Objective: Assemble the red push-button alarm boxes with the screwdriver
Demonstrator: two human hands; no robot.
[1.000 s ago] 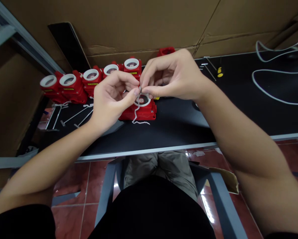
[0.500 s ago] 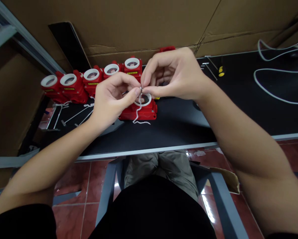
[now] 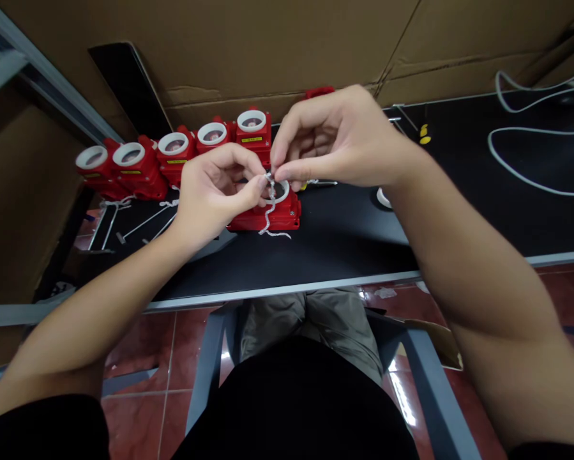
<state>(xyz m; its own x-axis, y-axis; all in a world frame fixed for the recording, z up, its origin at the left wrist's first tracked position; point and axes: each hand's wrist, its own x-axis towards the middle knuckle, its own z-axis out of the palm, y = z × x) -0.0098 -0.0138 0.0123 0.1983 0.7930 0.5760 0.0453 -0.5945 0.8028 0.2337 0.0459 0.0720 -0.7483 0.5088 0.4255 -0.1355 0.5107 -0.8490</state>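
Centrally, left hand (image 3: 207,191) pinching white cord (image 3: 269,216), right hand (image 3: 354,140) close, grip unclear, red box (image 3: 287,221) beneath, tabletop (image 3: 348,239) reaching pale edge (image 3: 287,289).

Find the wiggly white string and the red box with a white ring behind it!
Wiggly white string (image 3: 267,219): head view, its dangling part.
White-ringed red box (image 3: 285,220): head view, its front.

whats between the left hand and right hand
In the head view, a crinkled white strip shows between the left hand and right hand, hanging before the nearest red housing. Anything smaller there is too blurred to tell.
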